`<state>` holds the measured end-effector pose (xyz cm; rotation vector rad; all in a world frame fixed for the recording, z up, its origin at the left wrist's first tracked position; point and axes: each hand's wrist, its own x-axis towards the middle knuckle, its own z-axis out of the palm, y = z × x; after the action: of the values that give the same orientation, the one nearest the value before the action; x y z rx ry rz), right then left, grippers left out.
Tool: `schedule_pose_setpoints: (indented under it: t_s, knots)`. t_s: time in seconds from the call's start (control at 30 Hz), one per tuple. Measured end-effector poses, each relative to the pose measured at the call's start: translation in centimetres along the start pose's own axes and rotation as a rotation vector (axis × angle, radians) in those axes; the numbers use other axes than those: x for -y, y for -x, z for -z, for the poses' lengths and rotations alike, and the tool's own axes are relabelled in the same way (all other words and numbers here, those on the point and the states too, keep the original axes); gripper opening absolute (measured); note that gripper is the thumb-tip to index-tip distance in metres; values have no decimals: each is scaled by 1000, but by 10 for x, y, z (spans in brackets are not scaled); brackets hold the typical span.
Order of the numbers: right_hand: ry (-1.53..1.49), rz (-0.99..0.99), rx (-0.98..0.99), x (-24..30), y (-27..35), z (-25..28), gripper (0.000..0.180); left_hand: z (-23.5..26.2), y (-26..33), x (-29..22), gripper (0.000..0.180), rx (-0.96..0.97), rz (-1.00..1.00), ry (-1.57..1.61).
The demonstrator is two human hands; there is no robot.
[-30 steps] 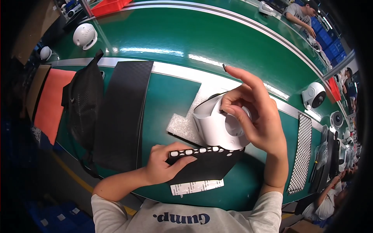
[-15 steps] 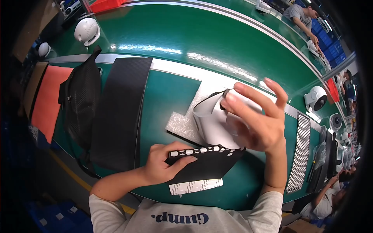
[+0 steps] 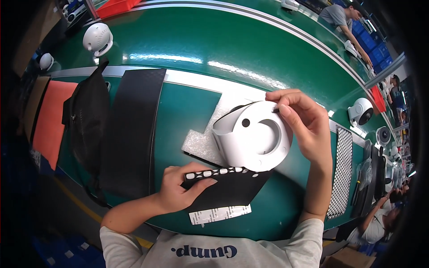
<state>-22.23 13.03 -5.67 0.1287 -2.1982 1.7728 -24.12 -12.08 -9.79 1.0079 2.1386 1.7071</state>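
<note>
A white round plastic housing (image 3: 252, 140) with a curved recess and a small dark hole lies tilted on a white foam pad (image 3: 203, 145). My right hand (image 3: 301, 123) grips the housing's upper rim, a small dark piece pinched between thumb and forefinger. My left hand (image 3: 178, 187) presses on a black sheet (image 3: 232, 190) that has a row of white dots along its top edge. A white paper strip (image 3: 219, 214) lies just below that sheet.
A long black mat (image 3: 132, 134), a black bag (image 3: 87, 127) and an orange pad (image 3: 51, 120) lie to the left. White round devices (image 3: 97, 39) (image 3: 361, 111) stand on the green conveyor. A black perforated strip (image 3: 342, 172) lies at the right. Other people work at the far right.
My right hand has closed its spread fingers and come down onto the housing's upper rim. The housing has turned so that its round face shows. My left hand has stayed on the black sheet.
</note>
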Motion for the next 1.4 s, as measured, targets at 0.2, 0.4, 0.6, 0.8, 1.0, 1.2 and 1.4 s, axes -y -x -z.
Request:
schedule_pose_setpoints:
  t_s: [0.2,0.4,0.6,0.8,1.0,1.2,1.4]
  knots:
    - [197,77,0,3,2,3,9,0,1,0,12,12,-14,-20]
    - [795,563,-51,7,5,1,18,0,0,1,13,26,-18,-19]
    - [1088,511,71,20,17,-1,39,1,-1,-2,11,-1,-9,-7]
    - [719,559,18,47,35,-17,31,5,1,-4,12,30,-89,-18]
    - [636,548,274,38,41,-72,29,7,6,7,14,21,-238,42]
    - [647,557,265,42,38,-78,31,10,5,5,11,55,-232,-13]
    - [805,588,119,39,46,-88,26,5,5,9,8,-21,-186,-126]
